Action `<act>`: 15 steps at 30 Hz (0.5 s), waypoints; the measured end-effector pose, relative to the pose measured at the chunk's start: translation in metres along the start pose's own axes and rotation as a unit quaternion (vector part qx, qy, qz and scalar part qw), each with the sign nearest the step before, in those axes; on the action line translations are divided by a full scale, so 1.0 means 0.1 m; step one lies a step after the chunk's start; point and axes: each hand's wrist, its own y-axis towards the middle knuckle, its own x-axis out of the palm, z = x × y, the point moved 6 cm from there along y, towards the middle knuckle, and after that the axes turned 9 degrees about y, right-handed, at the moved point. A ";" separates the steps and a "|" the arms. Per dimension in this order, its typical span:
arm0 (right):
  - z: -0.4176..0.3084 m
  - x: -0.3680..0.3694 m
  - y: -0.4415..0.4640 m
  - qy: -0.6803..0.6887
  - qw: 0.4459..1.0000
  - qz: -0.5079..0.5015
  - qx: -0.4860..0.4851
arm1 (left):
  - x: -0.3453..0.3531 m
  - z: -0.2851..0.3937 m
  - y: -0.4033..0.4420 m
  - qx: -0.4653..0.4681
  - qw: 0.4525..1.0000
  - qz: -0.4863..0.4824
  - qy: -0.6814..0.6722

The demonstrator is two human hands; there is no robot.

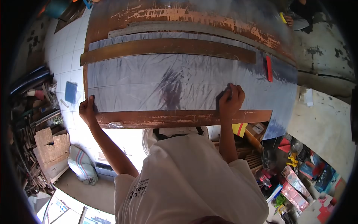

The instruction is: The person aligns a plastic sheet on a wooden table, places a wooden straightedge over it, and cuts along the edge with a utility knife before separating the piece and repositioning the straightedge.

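Note:
A glossy blue-grey sheet (130, 71) lies creased across the worn brown table (179, 120), with a faint line running across it. At the sheet's near left corner my left hand (87, 110) is closed in a pinch on its edge. My right hand (230, 100) is closed on the sheet near its front edge, toward the right; what its fingers hold is hidden. Beyond both hands a long brown wooden strip (167, 46) lies across the sheet. Behind that is a long grey metal ruler (167, 27).
A red tool (269, 69) lies on the sheet's right part. Right of the table stands a pale board (320, 123), with clutter below. Wood scraps (52, 147) and a white sack (80, 164) are at left. Another person's hand (289, 19) shows at the far right.

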 end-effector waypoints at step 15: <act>0.01 -0.03 0.00 0.010 0.999 0.001 -0.045 | 0.11 -0.16 -0.14 0.089 0.985 0.085 -0.118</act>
